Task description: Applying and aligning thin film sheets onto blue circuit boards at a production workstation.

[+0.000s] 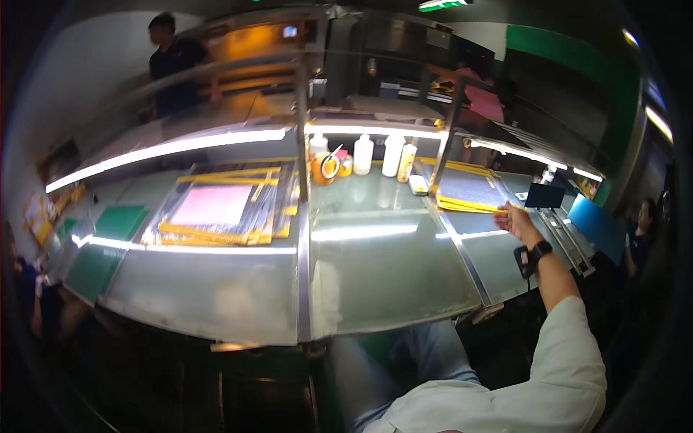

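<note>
My right hand (514, 220) reaches out to the right, at the near right corner of a stack of dark grey sheets with yellow edges (469, 189). Its fingers look loosely bent and apart, and no held thing shows in them; whether they touch the corner is hard to make out. A dark band with a small box (530, 257) is on that wrist. My left hand is outside the picture. On the left part of the bench lies another pile of clear, yellow-edged frames (268, 229) with a pink sheet (211, 205) on top.
White bottles (363, 155), an orange tape roll (323, 167) and a yellow bottle (406, 162) stand at the back of the glass-topped bench (390, 281). Metal posts (302, 130) rise from it. Green sheets (108, 245) lie far left; a blue panel (598, 225) stands right. Other people are around.
</note>
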{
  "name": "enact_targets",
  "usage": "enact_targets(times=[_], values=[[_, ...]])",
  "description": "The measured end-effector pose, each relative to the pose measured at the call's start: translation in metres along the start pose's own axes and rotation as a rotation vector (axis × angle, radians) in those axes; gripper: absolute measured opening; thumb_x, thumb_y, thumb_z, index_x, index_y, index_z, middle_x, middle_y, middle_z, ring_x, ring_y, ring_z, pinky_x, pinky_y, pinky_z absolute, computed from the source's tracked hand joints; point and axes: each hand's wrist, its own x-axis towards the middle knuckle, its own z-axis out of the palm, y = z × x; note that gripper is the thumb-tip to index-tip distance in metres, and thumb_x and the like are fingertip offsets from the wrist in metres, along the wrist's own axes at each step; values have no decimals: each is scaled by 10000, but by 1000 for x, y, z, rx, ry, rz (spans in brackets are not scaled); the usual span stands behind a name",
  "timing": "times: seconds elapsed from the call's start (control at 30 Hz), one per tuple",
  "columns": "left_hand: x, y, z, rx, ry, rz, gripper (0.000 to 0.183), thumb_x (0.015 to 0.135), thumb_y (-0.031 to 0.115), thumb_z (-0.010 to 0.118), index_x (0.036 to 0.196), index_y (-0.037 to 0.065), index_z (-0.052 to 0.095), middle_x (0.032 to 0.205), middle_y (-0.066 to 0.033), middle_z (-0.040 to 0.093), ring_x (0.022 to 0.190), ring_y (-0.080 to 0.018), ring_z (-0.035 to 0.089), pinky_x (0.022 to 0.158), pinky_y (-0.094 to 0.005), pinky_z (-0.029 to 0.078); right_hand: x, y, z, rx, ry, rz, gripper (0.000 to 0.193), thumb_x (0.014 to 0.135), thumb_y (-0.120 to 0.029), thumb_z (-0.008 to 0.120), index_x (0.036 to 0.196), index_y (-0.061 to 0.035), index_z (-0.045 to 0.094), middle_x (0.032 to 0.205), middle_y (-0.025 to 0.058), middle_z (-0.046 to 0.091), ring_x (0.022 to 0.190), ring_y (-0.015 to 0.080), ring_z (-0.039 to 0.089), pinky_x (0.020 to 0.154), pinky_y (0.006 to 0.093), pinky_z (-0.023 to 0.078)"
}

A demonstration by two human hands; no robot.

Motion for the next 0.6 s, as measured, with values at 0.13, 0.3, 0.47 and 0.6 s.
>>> enact_targets(times=[0.13, 0.3, 0.47, 0.6], values=[[21, 96, 54, 22, -185, 159, 698, 806, 533, 544, 1044, -122, 575, 1051, -246, 605, 965, -301, 601, 825, -394, 469, 70, -49, -17, 333, 75, -132, 449, 872, -492, 498, 1023, -69, 516, 890, 101, 641, 790, 197, 610, 708, 322, 502], [28, 176, 124, 61, -348, 244, 687, 806, 524, 548, 1047, -119, 574, 1050, -243, 607, 963, -299, 602, 823, -392, 470, 171, -74, -1, 657, 121, -194, 586, 824, -539, 551, 1093, -29, 444, 904, 162, 633, 772, 242, 621, 698, 342, 515], [29, 217, 177, 99, -441, 257, 676, 807, 514, 551, 1050, -116, 574, 1049, -239, 609, 962, -297, 603, 822, -390, 470, 241, -93, 23, 700, 139, -355, 489, 855, -386, 574, 1104, 13, 439, 897, 184, 615, 800, 276, 626, 705, 355, 538], [29, 231, 205, 121, -513, 272, 667, 807, 507, 554, 1052, -114, 574, 1048, -236, 610, 961, -295, 603, 820, -388, 471, 261, -104, 21, 795, 178, -348, 171, 872, -132, 517, 958, 15, 537, 847, 162, 615, 754, 273, 626, 695, 363, 546]])
